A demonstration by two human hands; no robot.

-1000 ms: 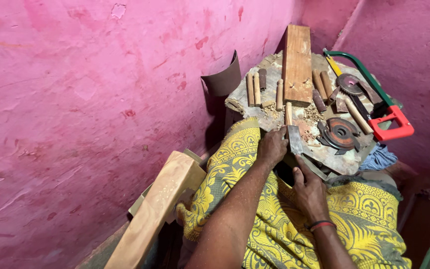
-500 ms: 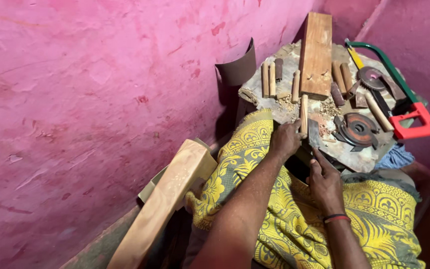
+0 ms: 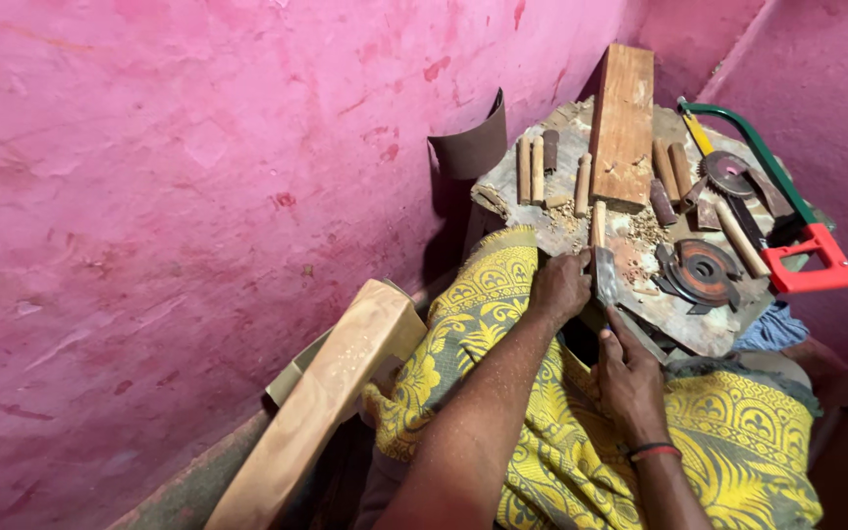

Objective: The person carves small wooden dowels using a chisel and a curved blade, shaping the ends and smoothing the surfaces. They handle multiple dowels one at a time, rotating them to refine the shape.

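My left hand [image 3: 559, 287] is closed around the near end of a round wooden peg [image 3: 598, 224] that rests upright-ish on a worn wooden work block [image 3: 684, 329]. My right hand [image 3: 628, 378] grips the handle of a flat metal blade [image 3: 607, 277], whose edge lies against the peg just below my left hand. Wood shavings [image 3: 640, 231] are scattered beside the peg. Both forearms reach over my lap, which is covered in yellow patterned cloth [image 3: 552, 471].
On the block lie a wooden plank [image 3: 624, 126], several turned pegs [image 3: 532, 169], rusty round saw blades [image 3: 704, 270], and a green hacksaw with a red handle [image 3: 807, 265]. A pale wooden beam [image 3: 321, 402] leans by the pink wall [image 3: 198, 196]. Sandpaper curls [image 3: 471, 147] at the wall.
The view has shifted slightly, so the block sits a little lower and nearer. My hands keep the same hold on the peg and the blade.
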